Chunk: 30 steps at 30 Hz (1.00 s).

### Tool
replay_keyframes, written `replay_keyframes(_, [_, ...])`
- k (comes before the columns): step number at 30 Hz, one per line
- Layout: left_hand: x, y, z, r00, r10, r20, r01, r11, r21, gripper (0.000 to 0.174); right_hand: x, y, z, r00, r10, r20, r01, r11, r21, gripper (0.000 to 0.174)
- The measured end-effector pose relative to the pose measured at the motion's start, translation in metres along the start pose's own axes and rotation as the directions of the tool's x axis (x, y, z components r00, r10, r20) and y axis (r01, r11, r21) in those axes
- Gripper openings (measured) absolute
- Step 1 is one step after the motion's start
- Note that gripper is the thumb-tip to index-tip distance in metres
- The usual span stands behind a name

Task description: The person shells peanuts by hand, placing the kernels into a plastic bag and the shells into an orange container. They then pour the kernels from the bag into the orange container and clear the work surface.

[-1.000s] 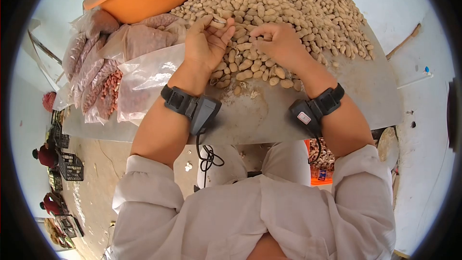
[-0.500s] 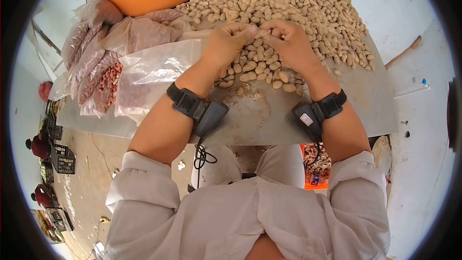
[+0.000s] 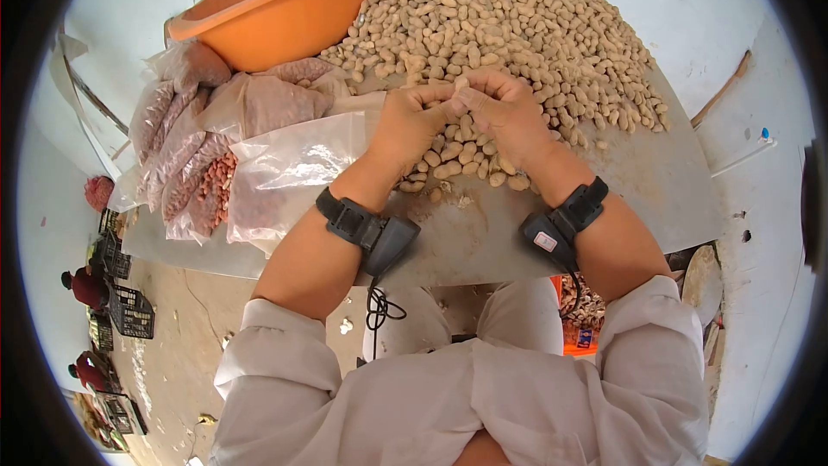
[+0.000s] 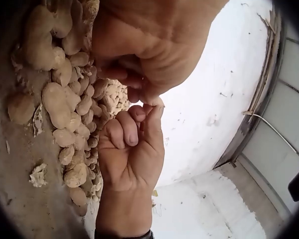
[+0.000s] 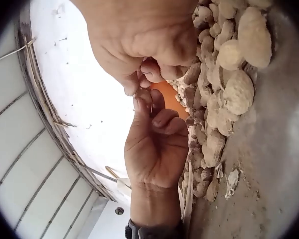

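Above the near edge of the peanut pile (image 3: 517, 26), the two hands meet at the fingertips. The left hand (image 3: 404, 128) and right hand (image 3: 515, 123) both pinch one small unshelled peanut (image 3: 461, 84), mostly covered by fingers. In the right wrist view a bit of the peanut (image 5: 145, 95) shows between the left hand (image 5: 157, 149), palm side visible, and the right hand (image 5: 144, 40) above. The left wrist view has the right hand (image 4: 132, 154) with its other fingers curled, its thumb and index touching the left hand's (image 4: 159, 45) fingertips.
An orange basin (image 3: 285, 17) stands at the back left. Clear bags of shelled red peanuts (image 3: 216, 181) and a flatter plastic bag (image 3: 297, 173) lie left of the hands on the metal table (image 3: 638, 198). Under its front edge is an orange container (image 3: 580, 341) of shells.
The left hand, earlier palm up with an opened shell in its fingers, has turned over and come against the right hand. The opened shell is no longer visible; both hands now grip a peanut.
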<state>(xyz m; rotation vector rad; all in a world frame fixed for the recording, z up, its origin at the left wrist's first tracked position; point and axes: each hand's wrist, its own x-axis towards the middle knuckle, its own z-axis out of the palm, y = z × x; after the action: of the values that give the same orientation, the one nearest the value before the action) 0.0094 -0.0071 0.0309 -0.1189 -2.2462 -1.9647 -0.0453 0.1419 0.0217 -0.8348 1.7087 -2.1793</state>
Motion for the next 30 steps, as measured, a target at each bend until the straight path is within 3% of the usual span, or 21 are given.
replay_keyframes(5, [0.008,-0.018,-0.002,0.986,0.166,0.031,-0.169,0.952,0.256,0.022,-0.002,0.003,0.003,0.999,-0.034,-0.024,0.033,0.998,-0.055,0.013])
replay_keyframes(8, [0.006,-0.016,-0.001,0.989,0.149,0.026,-0.149,0.928,0.341,0.020,0.000,0.009,0.000,0.999,-0.028,-0.019,0.027,0.998,-0.061,0.014])
replay_keyframes(11, [0.007,-0.016,0.002,0.986,0.165,0.007,-0.160,0.945,0.286,0.019,0.002,0.016,0.001,0.999,-0.036,-0.039,0.037,0.999,0.039,0.014])
replay_keyframes(17, [0.006,-0.014,0.008,0.999,0.016,-0.029,-0.019,0.995,-0.097,0.015,-0.001,0.019,0.009,0.992,0.047,-0.115,-0.001,0.926,0.377,0.012])
replay_keyframes(20, [0.008,-0.019,0.012,0.999,-0.006,-0.039,-0.010,0.917,-0.399,0.014,-0.001,0.017,0.009,0.988,0.096,-0.118,-0.032,0.888,0.459,0.012])
replay_keyframes(23, [0.009,-0.022,0.014,0.999,-0.034,-0.006,0.026,0.862,-0.506,0.015,-0.002,0.010,0.013,0.978,0.148,-0.146,-0.055,0.863,0.502,0.012])
replay_keyframes(26, [0.008,-0.018,0.016,0.998,0.005,-0.067,-0.029,0.929,-0.368,0.019,0.000,0.016,0.010,0.973,0.209,-0.099,-0.112,0.799,0.591,0.016])
replay_keyframes(29, [0.010,-0.024,0.012,0.990,0.132,-0.059,-0.137,0.987,-0.087,0.024,0.000,0.016,0.010,0.947,0.301,-0.115,-0.147,0.721,0.677,0.018])
replay_keyframes(30, [0.010,-0.025,0.012,0.967,0.251,-0.043,-0.252,0.968,-0.005,0.025,0.001,0.019,0.008,0.945,0.314,-0.089,-0.164,0.693,0.702,0.019])
